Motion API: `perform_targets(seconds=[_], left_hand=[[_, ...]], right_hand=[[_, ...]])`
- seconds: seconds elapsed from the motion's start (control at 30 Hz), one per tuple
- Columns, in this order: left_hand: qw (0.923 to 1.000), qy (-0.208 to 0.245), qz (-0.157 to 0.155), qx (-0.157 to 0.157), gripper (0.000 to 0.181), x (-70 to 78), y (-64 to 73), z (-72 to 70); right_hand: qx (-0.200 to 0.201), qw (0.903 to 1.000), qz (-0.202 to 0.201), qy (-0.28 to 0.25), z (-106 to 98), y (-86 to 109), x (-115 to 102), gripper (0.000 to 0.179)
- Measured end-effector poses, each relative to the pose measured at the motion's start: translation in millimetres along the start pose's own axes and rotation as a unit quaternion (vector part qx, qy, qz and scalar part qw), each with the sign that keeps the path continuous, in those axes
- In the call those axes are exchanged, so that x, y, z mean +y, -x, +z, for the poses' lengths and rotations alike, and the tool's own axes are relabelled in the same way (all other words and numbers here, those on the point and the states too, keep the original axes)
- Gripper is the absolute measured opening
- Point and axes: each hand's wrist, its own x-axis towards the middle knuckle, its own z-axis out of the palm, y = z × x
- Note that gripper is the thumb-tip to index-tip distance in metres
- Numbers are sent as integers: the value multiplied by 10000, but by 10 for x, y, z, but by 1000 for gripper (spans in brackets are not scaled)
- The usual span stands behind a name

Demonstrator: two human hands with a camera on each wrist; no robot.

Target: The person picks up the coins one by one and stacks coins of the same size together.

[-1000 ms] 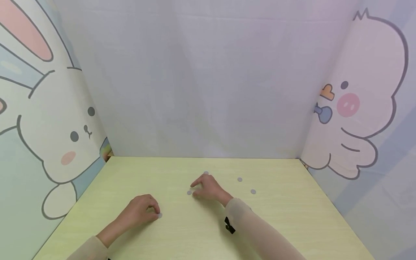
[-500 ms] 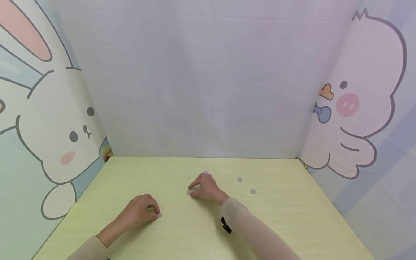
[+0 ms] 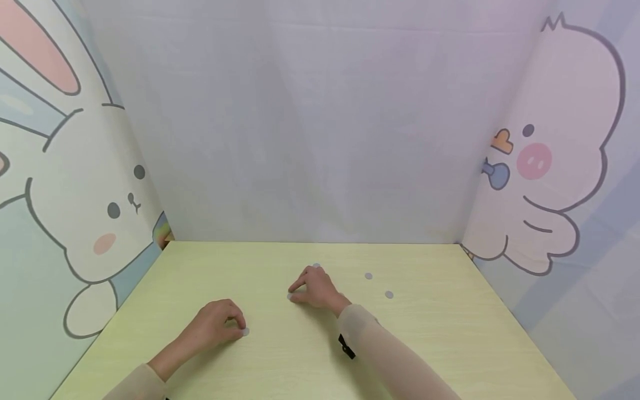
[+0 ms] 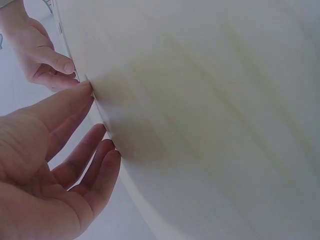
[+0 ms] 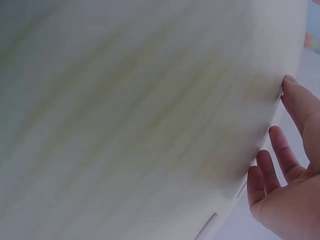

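In the head view my left hand point(image 3: 212, 325) is low over the table, left of centre. Its thumb and index finger pinch a small silver coin point(image 3: 246, 331) at the tabletop. Farther back and to the right, my right hand point(image 3: 316, 289) has thumb and index finger closed at the edge of a second coin point(image 3: 289, 296), which they mostly cover. The left wrist view shows the thumb and index finger of the left hand point(image 4: 55, 165) meeting at the table surface. Seen from the right wrist, the other fingers of the right hand point(image 5: 287, 185) are bent, their tips near the tabletop.
Several more coins lie flat on the pale wooden table point(image 3: 280, 366): one coin point(image 3: 316, 265) just behind the right hand, another coin point(image 3: 368, 275) and a third coin point(image 3: 389, 294) to its right. A grey-white curtain point(image 3: 310, 128) rises at the back, with cartoon-printed cloth point(image 3: 90, 233) at the sides.
My right hand has shifted slightly left, and its thumb and index finger have closed in on the coin that lay before them. The left hand has stayed in place with its coin.
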Motion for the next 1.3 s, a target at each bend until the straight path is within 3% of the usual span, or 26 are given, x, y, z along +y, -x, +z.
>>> perform_targets(seconds=[0.23, 1.3], left_hand=[[10000, 27, -69, -20, 20, 9, -7, -2], [9999, -34, -94, -69, 20, 6, -17, -15]], right_hand=[[9, 10000, -23, 74, -2, -17, -1, 9], [-643, 9913, -940, 654, -104, -109, 34, 10]])
